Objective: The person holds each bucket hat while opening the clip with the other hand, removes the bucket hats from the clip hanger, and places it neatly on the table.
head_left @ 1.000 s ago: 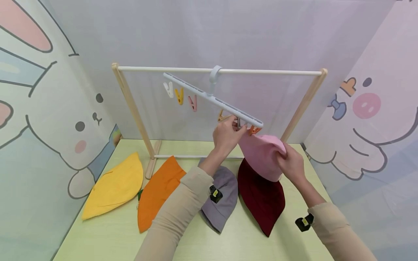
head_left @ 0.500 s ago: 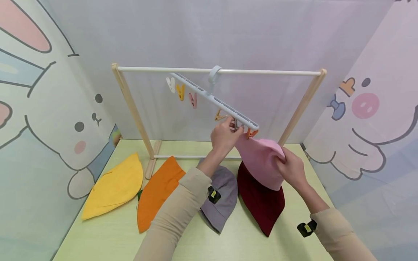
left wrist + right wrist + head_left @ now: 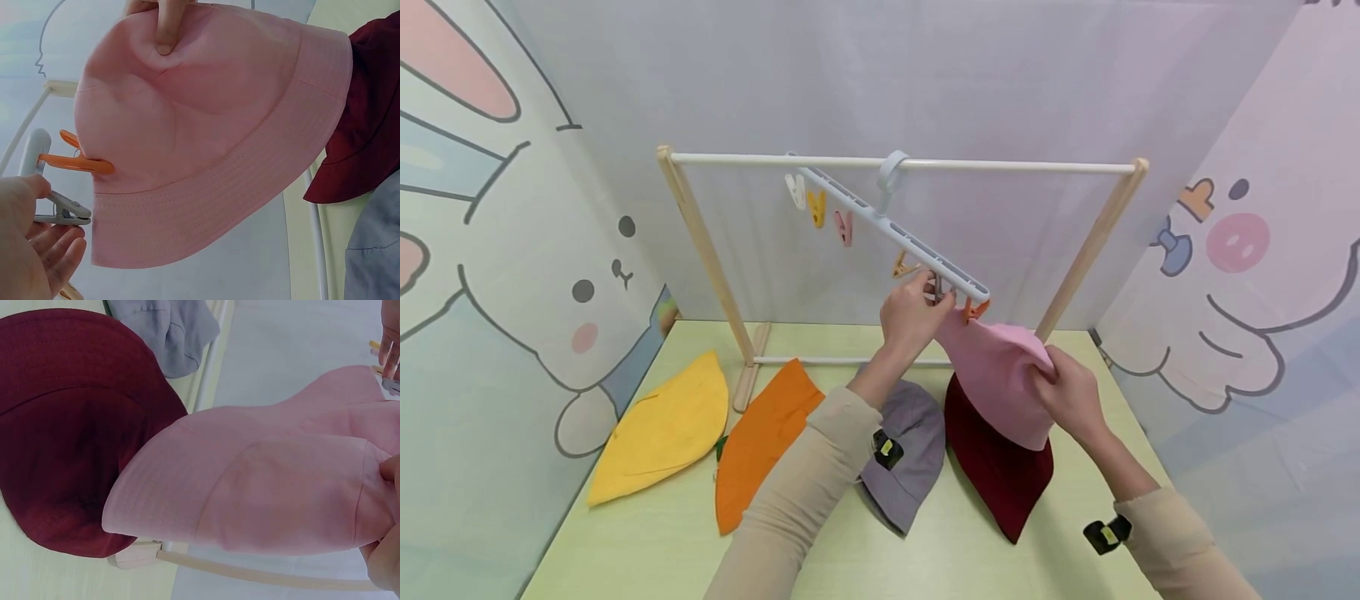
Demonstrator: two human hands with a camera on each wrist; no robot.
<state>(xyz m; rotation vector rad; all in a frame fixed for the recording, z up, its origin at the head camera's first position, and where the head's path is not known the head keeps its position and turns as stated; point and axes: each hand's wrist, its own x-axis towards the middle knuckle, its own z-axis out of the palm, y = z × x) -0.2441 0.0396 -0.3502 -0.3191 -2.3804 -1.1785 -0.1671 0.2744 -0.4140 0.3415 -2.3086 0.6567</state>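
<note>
A pink bucket hat [image 3: 996,375] hangs from an orange clip [image 3: 81,164] at the near end of the pale blue clip hanger [image 3: 917,242]. My right hand [image 3: 1070,392] pinches the hat's crown, thumb pressed into the fabric in the left wrist view. My left hand [image 3: 912,317] holds a grey clip [image 3: 65,212] between thumb and fingers. That clip's tips point at the hat's edge beside the orange clip; I cannot tell whether they touch it. Further along the hanger are a tan clip [image 3: 904,265], a pink clip [image 3: 844,228], a yellow clip [image 3: 817,208] and a white clip [image 3: 795,192].
The hanger hooks over the white rail [image 3: 1015,167] of a wooden-legged rack. On the table [image 3: 970,567] lie a yellow hat [image 3: 662,433], an orange hat [image 3: 767,442], a grey hat [image 3: 917,442] and a dark red hat [image 3: 1000,483], partly beneath the pink one.
The hanger has swung, its near end dropping slightly and shifting left and toward me. The pink hat and left hand moved with it; the right hand moved slightly down. Both grips are unchanged.
</note>
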